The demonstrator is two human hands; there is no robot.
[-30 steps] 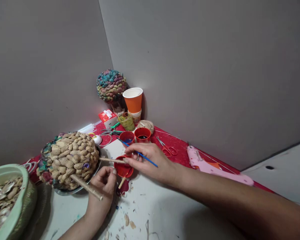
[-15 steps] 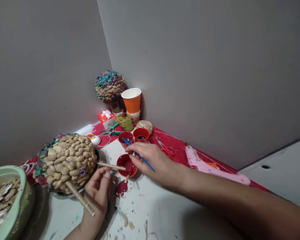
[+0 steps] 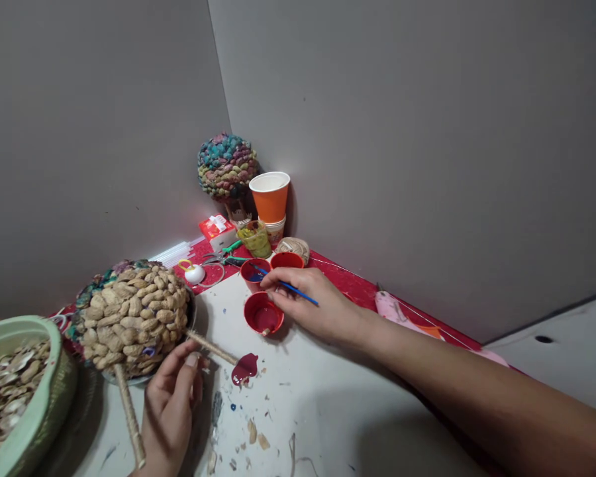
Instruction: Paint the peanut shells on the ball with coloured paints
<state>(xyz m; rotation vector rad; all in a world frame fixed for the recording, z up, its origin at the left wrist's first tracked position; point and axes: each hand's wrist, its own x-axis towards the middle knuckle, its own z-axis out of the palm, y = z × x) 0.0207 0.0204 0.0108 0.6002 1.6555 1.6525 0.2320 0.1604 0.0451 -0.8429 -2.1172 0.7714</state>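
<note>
My two bare hands work over a white tabletop (image 3: 318,391), low in a grey-walled corner. My right hand (image 3: 308,301) has thumb and fingers clamped on a slim blue paintbrush (image 3: 298,291), its tip slanting down to the mouth of a red cup of blue paint (image 3: 247,277). Whether the bristles are wet, I cannot tell. Just nearer me stands a red cup of dark red paint (image 3: 251,318).

On my left, a large ball of peanut shells (image 3: 134,311) rests in a bowl (image 3: 193,313), mostly plain tan, with painted shells along its far left side. Two twine-wrapped sticks jut from it towards me. My left hand (image 3: 169,397) is beside the ball, thumb and forefinger close together by the right-hand stick (image 3: 212,346); I cannot tell whether they pinch it or only lie alongside.

To work well here, I would judge, my brush grip should be light, with the bristles wiped on the cup's rim so no drop falls. My wrist should clear the red cup below it. The stick's free end reaches a red paint puddle (image 3: 245,370), so the ball wants a steady hand and that end lifted away
</note>
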